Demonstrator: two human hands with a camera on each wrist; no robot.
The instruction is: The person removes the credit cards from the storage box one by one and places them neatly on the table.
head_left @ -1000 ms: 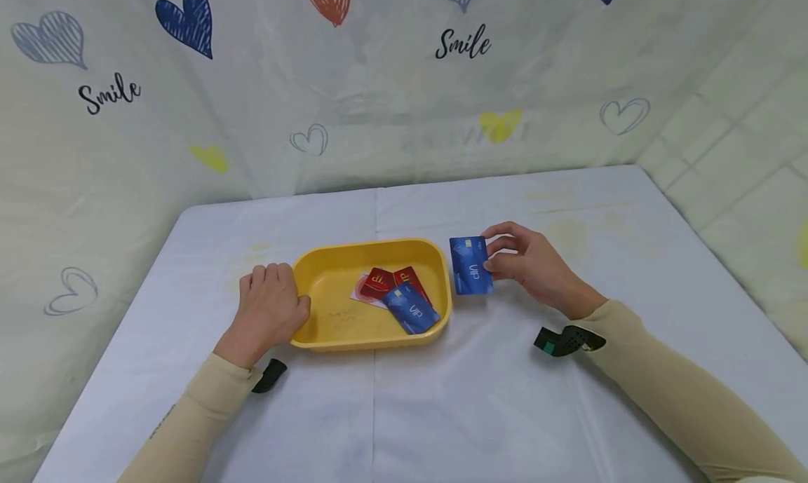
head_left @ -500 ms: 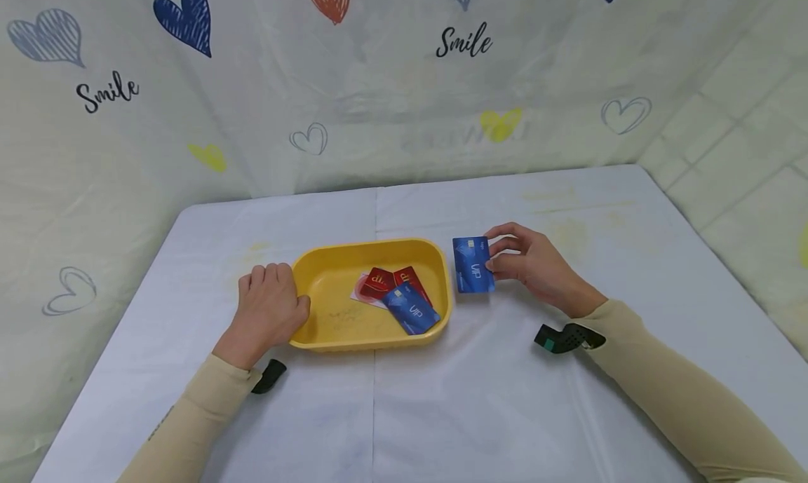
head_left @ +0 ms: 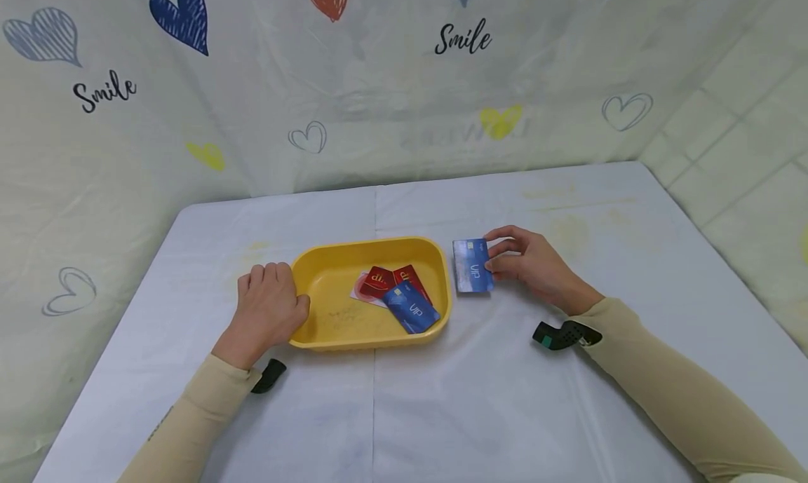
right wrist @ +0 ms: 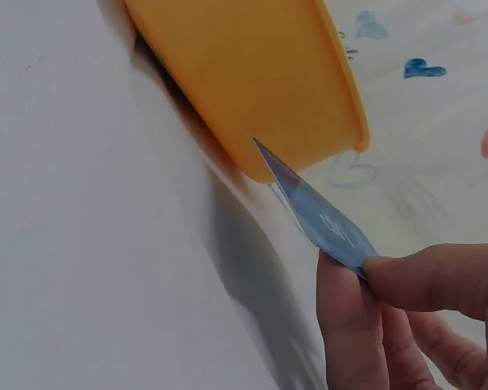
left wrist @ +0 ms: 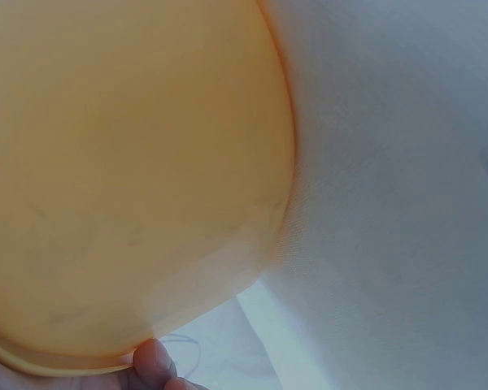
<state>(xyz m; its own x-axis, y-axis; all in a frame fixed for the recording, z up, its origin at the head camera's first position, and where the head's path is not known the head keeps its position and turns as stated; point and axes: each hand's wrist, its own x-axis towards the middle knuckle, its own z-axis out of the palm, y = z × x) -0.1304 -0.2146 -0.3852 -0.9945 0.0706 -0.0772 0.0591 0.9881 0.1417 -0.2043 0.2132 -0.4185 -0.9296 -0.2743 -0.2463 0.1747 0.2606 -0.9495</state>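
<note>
My right hand (head_left: 536, 269) pinches a blue VIP card (head_left: 470, 267) by its right edge, just right of a yellow tray (head_left: 334, 339). In the right wrist view the thumb and fingers hold the card (right wrist: 325, 223) above the table, apart from the tray's outer wall (right wrist: 260, 73). My left hand (head_left: 268, 311) grips the tray's left rim; in the left wrist view fingertips (left wrist: 152, 357) curl at that rim. Inside the tray, toward its right end, a second blue VIP card (head_left: 412, 308) overlaps red cards (head_left: 379, 283) and a pale pink card (head_left: 361, 291).
A white cloth covers the table (head_left: 442, 413). Behind it hangs a pale backdrop (head_left: 379, 69) printed with hearts and "Smile". Dark wrist-worn devices (head_left: 558, 334) sit under both wrists.
The card in my right hand has shifted slightly right and tilted, so its face looks lighter. My left hand and the tray have stayed in place.
</note>
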